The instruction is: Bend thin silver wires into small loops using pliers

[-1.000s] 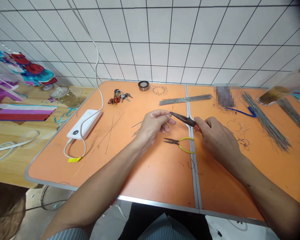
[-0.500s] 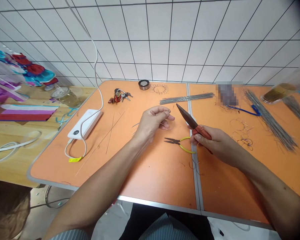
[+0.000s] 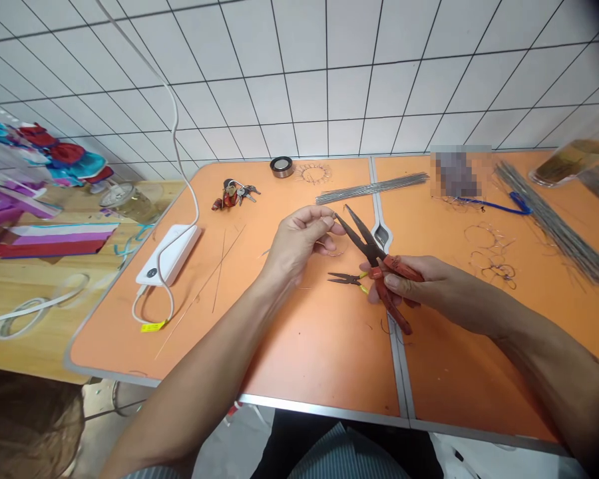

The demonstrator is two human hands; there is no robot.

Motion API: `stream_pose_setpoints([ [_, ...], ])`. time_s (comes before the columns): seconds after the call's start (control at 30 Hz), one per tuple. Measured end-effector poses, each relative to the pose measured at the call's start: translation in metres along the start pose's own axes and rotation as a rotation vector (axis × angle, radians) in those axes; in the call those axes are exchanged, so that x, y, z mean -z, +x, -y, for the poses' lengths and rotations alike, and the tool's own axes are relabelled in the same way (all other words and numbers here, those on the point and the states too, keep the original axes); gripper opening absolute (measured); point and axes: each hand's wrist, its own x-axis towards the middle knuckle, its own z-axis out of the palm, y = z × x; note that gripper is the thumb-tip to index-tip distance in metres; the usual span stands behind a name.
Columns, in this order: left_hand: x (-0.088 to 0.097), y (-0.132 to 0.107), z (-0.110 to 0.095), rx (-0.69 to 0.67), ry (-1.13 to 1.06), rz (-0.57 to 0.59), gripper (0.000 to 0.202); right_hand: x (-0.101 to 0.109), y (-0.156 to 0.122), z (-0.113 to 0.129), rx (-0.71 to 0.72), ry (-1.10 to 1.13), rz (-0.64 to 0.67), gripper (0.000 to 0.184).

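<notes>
My right hand [image 3: 419,286] grips the red handles of long-nose pliers [image 3: 374,259], whose jaws are spread apart and point up-left toward my left hand. My left hand [image 3: 299,243] is closed in a pinch on a thin bent wire [image 3: 332,251], held just above the orange table [image 3: 304,339]. One jaw tip sits right by my left fingertips. Small yellow-handled pliers [image 3: 347,279] lie on the table below both hands, partly hidden by my right hand.
A bundle of straight wires [image 3: 372,188] lies behind the hands, more wire bundles [image 3: 554,226] and wire rings [image 3: 489,256] at right. A white power bank [image 3: 168,254] with cable, keys [image 3: 232,193] and a tape roll [image 3: 281,166] lie left and back.
The red pliers' jaws have gone from closed to spread apart, and my right hand shifted its grip lower on the handles. The jaws came back toward my left fingertips. The view tilted slightly.
</notes>
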Motion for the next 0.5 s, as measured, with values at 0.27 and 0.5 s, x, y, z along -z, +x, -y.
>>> stream_pose_setpoints([
  [0.27, -0.0017, -0.0017, -0.0042, -0.001, 0.011, 0.022, 0.029, 0.0018, 0.0015, -0.0035, -0.022, -0.007, 0.016, 0.045],
  [0.5, -0.0009, -0.0026, -0.004, -0.011, 0.005, 0.06, 0.03, 0.002, 0.003, -0.0059, -0.044, 0.011, 0.007, 0.048],
])
